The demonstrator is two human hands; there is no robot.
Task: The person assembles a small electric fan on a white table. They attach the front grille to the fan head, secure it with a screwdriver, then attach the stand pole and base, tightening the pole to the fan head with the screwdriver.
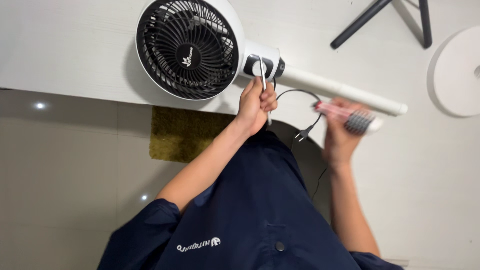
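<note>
Fan (187,47) on table (75,50); mat (185,132) seemingly below

Both bare forearms reach forward out of dark blue sleeves. The left hand (256,106) is curled into a fist, knuckles forward, wrist slightly bent. The right hand (340,131), beside the left hand, is closed in a grip and blurred.

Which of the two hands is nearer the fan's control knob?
The left hand, gripping a thin metal tool at the knob; the right hand holds a blurred pink brush farther along the white pole.
</note>
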